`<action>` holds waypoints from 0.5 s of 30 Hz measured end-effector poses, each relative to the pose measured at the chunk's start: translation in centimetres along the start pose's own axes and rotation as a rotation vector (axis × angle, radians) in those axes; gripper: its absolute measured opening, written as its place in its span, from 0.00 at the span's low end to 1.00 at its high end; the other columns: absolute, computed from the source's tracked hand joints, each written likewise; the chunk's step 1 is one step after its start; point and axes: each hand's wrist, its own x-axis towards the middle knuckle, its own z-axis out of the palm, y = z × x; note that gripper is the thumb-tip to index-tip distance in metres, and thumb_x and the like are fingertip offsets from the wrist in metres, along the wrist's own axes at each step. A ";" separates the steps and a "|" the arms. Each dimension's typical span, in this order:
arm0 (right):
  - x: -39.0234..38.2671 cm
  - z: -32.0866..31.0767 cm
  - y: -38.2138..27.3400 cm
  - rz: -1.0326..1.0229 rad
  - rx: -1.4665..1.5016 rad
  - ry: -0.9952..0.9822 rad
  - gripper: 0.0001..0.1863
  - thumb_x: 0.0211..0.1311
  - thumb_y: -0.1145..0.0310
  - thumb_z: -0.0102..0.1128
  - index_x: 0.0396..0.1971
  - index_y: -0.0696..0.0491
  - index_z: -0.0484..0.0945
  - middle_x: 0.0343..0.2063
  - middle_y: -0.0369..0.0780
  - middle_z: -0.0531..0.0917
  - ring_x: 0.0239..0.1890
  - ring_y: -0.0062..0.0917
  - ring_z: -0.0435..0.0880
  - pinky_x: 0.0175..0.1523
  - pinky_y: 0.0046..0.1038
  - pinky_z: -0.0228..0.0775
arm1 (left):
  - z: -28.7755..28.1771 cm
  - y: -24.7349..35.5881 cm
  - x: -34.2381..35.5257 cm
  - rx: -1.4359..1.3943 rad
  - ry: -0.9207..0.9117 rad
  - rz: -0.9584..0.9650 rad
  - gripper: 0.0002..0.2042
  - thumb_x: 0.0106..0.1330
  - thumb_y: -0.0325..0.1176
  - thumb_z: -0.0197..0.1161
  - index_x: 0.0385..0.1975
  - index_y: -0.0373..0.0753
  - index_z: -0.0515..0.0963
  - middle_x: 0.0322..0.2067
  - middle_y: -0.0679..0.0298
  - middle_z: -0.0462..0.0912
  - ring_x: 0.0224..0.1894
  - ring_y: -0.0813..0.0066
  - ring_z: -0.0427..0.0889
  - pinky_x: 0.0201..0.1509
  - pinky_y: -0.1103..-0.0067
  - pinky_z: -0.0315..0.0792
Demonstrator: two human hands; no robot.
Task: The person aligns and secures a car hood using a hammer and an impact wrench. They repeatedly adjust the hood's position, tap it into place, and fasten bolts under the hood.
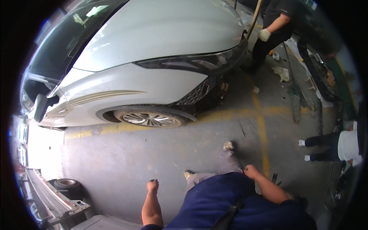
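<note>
My left hand (152, 186) hangs over the bare floor left of my legs, fingers curled in, nothing visible in it. My right hand (251, 171) is beside my right thigh, its fingers also curled in and no object showing. Neither hand touches the white car (161, 30), which stands ahead of me. Its front wheel (151, 119) and dark headlight (191, 61) face my side. The front corner below the headlight is uncovered, showing dark parts. My feet are apart on the floor, the right one further forward.
A co-worker with a gloved hand (263, 35) stands at the car's front beside a long pole (255, 18). Another person (347, 145) stands at the right. Car parts, including a black bumper-like piece (316, 73), lie far right. A tyre (67, 184) sits near a metal frame (50, 193) lower left.
</note>
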 end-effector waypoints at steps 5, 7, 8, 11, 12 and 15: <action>2.6 -6.4 -0.6 -0.149 -0.038 -0.010 0.16 0.62 0.61 0.61 0.46 0.54 0.83 0.39 0.52 0.87 0.45 0.49 0.85 0.52 0.44 0.77 | 8.5 11.2 -1.6 -0.213 -0.061 0.036 0.14 0.68 0.41 0.58 0.46 0.38 0.78 0.39 0.62 0.85 0.39 0.71 0.83 0.40 0.71 0.76; 3.9 -9.9 1.8 -0.190 0.170 0.020 0.17 0.63 0.62 0.61 0.48 0.55 0.81 0.39 0.51 0.87 0.45 0.48 0.86 0.51 0.43 0.77 | 13.6 20.4 -4.1 -0.674 -0.068 0.080 0.22 0.74 0.46 0.55 0.55 0.32 0.73 0.51 0.57 0.81 0.50 0.63 0.82 0.51 0.68 0.78; 4.0 -12.2 2.3 -0.207 0.210 0.031 0.17 0.63 0.62 0.61 0.48 0.55 0.81 0.39 0.51 0.87 0.45 0.48 0.86 0.51 0.43 0.77 | 14.1 23.4 -4.1 -0.916 -0.088 0.133 0.23 0.76 0.47 0.53 0.57 0.31 0.72 0.53 0.56 0.79 0.53 0.59 0.81 0.55 0.65 0.78; 4.0 -19.6 5.1 -0.196 0.302 0.069 0.18 0.64 0.62 0.61 0.49 0.57 0.81 0.39 0.50 0.87 0.44 0.47 0.86 0.50 0.41 0.77 | 13.7 37.9 -7.1 -1.278 -0.093 0.372 0.23 0.79 0.49 0.46 0.50 0.30 0.74 0.45 0.53 0.80 0.46 0.58 0.80 0.56 0.65 0.77; 4.5 -21.6 6.2 -0.197 0.329 0.072 0.18 0.64 0.62 0.61 0.49 0.58 0.80 0.39 0.50 0.87 0.44 0.46 0.86 0.50 0.41 0.77 | 11.5 42.1 -7.6 -1.354 -0.195 0.476 0.24 0.79 0.51 0.46 0.43 0.31 0.77 0.39 0.53 0.81 0.45 0.58 0.80 0.56 0.64 0.77; 7.4 -25.5 10.1 -0.209 0.335 0.068 0.19 0.64 0.62 0.61 0.50 0.58 0.80 0.38 0.49 0.88 0.43 0.46 0.86 0.49 0.40 0.77 | 9.3 55.8 -11.7 -1.367 -0.119 0.556 0.35 0.75 0.61 0.47 0.56 0.25 0.68 0.56 0.46 0.74 0.59 0.52 0.74 0.66 0.60 0.71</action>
